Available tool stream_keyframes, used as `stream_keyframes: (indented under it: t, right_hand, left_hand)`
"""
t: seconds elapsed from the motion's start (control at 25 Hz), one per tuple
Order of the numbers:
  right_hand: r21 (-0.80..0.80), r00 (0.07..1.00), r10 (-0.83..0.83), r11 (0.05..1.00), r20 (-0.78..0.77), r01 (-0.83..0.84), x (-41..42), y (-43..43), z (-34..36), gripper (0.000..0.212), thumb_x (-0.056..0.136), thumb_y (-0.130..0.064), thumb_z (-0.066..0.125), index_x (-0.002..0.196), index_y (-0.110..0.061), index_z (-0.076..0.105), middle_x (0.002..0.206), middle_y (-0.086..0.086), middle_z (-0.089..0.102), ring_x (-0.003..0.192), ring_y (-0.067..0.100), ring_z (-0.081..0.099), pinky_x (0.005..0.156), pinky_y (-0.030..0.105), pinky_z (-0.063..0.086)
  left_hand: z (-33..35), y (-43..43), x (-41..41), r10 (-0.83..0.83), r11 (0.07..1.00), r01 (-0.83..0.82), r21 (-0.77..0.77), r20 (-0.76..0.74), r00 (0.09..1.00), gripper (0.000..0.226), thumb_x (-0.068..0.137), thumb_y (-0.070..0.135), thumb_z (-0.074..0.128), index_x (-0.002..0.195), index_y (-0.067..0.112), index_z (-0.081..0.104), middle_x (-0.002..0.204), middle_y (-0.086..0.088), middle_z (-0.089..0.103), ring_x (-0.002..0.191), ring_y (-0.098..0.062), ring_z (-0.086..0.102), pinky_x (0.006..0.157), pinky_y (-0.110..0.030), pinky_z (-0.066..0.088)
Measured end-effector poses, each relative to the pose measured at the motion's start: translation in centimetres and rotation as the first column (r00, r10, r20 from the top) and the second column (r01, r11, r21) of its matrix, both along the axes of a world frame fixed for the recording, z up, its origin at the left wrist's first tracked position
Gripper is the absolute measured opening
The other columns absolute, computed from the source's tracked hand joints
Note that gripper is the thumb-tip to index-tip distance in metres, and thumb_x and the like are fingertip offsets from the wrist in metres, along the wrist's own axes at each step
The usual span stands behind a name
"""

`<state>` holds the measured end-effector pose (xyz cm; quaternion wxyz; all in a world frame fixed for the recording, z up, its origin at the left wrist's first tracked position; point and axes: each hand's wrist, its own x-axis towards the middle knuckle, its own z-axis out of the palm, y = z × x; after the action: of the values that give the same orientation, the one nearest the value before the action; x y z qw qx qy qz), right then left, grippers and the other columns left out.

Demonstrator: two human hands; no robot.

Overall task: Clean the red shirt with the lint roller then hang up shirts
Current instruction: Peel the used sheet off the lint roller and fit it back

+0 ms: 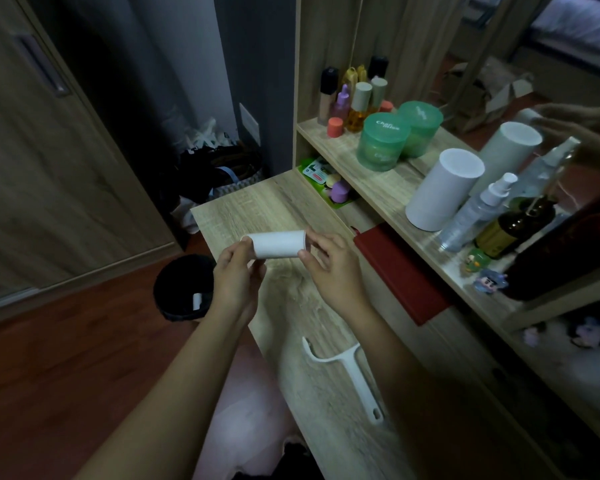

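A white lint roll (278,244) is held level above the wooden desk (243,209). My left hand (238,277) pinches its left end and my right hand (329,266) grips its right end. The white roller handle (352,374), without a roll on it, lies on the desk nearer me, below my right forearm. A folded red item (400,273) rests at the desk's right side under the shelf; I cannot tell if it is the shirt. No hangers are in view.
A black bin (182,289) with a white scrap inside stands on the red-brown floor left of the desk. The shelf (347,157) on the right carries bottles, green jars (383,142) and a white cylinder (442,188). A wardrobe door is at far left.
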<state>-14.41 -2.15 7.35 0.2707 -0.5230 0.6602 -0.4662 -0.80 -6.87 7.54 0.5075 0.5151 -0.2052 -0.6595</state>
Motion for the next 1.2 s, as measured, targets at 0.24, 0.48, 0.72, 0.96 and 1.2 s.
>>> stream_keyframes:
  t: [0.24,0.48,0.72,0.96,1.2]
  right_hand:
    - [0.003,0.957,-0.012,1.0,0.289,0.012,0.5,1.9,-0.6,0.061,0.089,-0.004,0.055,0.141,-0.024,0.03,0.131,-0.01,0.047,0.127,0.003,0.042,0.104,0.022,0.035]
    - [0.405,0.906,-0.408,0.814,-0.11,0.415,-0.2,6.5,-5.6,0.061,0.087,-0.023,0.058,0.141,-0.009,0.031,0.142,0.013,0.038,0.132,0.027,0.036,0.106,0.038,0.033]
    - [0.697,0.854,-0.39,0.503,-0.344,0.511,0.4,9.6,-10.5,0.053,0.09,-0.047,0.045,0.118,-0.003,0.051,0.118,0.019,0.059,0.109,0.035,0.057,0.089,0.04,0.045]
    - [0.512,0.928,-0.269,0.776,-0.258,0.368,0.6,8.6,-5.7,0.05,0.097,-0.049,0.026,0.088,-0.012,0.059,0.076,0.002,0.059,0.08,0.022,0.06,0.07,0.028,0.039]
    - [0.356,0.931,-0.024,0.92,-0.365,0.163,-0.8,6.3,-0.3,0.052,0.096,-0.051,0.018,0.088,-0.018,0.057,0.07,0.005,0.065,0.073,0.027,0.065,0.076,0.039,0.051]
  left_hand:
    - [-0.7,-0.4,-0.4,0.021,0.994,0.001,0.112,-0.195,0.981,0.013,0.092,0.017,0.055,0.103,0.009,0.053,0.106,-0.007,0.055,0.095,-0.014,0.058,0.081,-0.027,0.055]
    - [-2.2,0.3,-0.1,-0.005,0.958,0.089,0.271,-0.297,0.955,0.011,0.087,0.012,0.057,0.094,0.004,0.054,0.106,-0.015,0.054,0.104,-0.022,0.058,0.069,-0.027,0.059]
    - [-3.1,1.6,0.0,-0.053,0.92,0.181,0.347,-0.348,0.936,0.007,0.086,0.011,0.055,0.085,0.004,0.053,0.098,-0.016,0.051,0.09,-0.02,0.059,0.067,-0.029,0.059]
    - [-2.4,1.2,1.5,-0.14,0.908,0.236,0.346,-0.28,0.95,0.017,0.087,0.011,0.055,0.102,0.006,0.05,0.098,-0.015,0.052,0.086,-0.021,0.058,0.059,-0.03,0.058]
    - [-1.0,0.3,1.7,-0.408,0.903,0.404,0.149,-0.003,0.913,0.008,0.091,0.015,0.049,0.097,0.012,0.054,0.11,-0.015,0.056,0.102,-0.024,0.054,0.097,-0.04,0.045]
